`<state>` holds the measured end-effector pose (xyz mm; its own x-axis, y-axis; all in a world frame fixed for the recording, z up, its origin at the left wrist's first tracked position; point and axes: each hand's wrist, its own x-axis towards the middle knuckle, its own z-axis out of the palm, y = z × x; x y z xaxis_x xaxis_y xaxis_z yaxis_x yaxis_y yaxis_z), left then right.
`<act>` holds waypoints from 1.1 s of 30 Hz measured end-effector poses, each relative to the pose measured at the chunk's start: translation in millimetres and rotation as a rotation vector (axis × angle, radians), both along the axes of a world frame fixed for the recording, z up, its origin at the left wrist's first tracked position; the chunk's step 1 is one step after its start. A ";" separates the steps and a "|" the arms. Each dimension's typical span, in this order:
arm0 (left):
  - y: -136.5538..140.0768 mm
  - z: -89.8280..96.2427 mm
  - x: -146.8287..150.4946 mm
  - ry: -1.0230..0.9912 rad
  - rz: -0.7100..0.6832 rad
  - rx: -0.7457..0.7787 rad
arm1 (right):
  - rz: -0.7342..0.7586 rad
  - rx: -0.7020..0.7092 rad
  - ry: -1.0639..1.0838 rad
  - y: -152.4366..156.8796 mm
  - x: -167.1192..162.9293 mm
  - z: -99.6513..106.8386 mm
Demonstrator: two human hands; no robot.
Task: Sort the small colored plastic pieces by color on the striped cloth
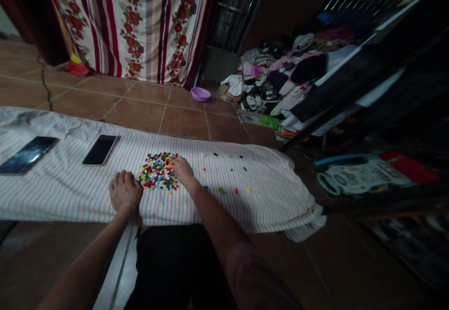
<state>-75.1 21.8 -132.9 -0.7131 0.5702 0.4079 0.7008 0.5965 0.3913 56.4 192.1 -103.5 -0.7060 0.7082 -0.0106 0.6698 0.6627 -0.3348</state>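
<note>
A pile of small multicoloured pieces (158, 172), like beads or tiny cubes, lies spread on a striped cloth (270, 207). At the pile's right edge, my right hand (182, 169) reaches in with its fingertips bent together among the pieces; what they grip is too small to make out. My left hand (125, 191) rests on the cloth just left of the pile, its fingers curled in. Right of my right hand, small sorted-looking spots of single colours sit apart in rows, among them green pieces (220, 190), orange-red pieces (236, 191) and yellow pieces (249, 189).
Left of the pile lie a phone (101, 150) and a larger dark-screened device (28, 155). Beyond the cloth are a purple basin (201, 94), a floral curtain (147, 29), a broom (77, 67) and heaped clothes (280, 71). A rack with hanging cloth stands at the right.
</note>
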 end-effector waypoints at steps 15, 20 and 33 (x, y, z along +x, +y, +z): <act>-0.8 -2.0 -0.8 -0.007 -0.015 0.032 | 0.046 0.115 -0.008 -2.3 3.1 -3.0; -0.6 1.6 1.3 -0.027 -0.010 0.033 | 0.173 0.188 -0.048 1.6 1.6 -2.3; -0.4 -0.9 0.2 0.004 -0.004 0.026 | 0.274 0.184 -0.084 0.3 -9.1 11.9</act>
